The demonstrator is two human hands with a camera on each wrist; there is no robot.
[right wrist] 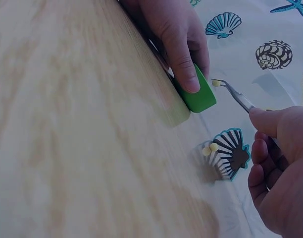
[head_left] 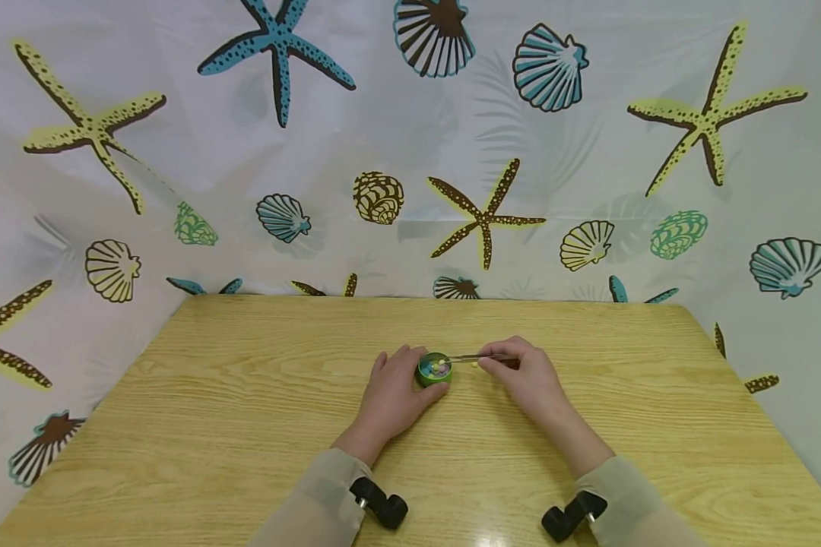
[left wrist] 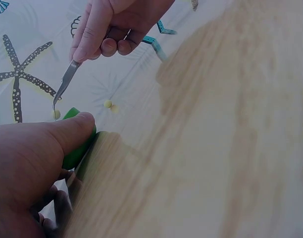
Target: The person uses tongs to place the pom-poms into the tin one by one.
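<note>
A small round green container [head_left: 435, 383] stands on the wooden table, with several little coloured balls [head_left: 439, 369] in blue, pink and yellow inside. My left hand [head_left: 397, 391] grips it from the left, thumb along its near side. To the right, my right hand [head_left: 528, 376] pinches metal tweezers [right wrist: 237, 95] whose bent tips reach over the container's opening. Between those tips sits a small yellow ball [right wrist: 216, 83], just above the rim in the right wrist view. The container's contents are hidden in both wrist views.
Another small yellow ball [head_left: 474, 365] lies on the table [head_left: 260, 365] right of the container, below the tweezers. A white curtain [head_left: 356, 258] printed with starfish and shells hangs behind the table and along both sides.
</note>
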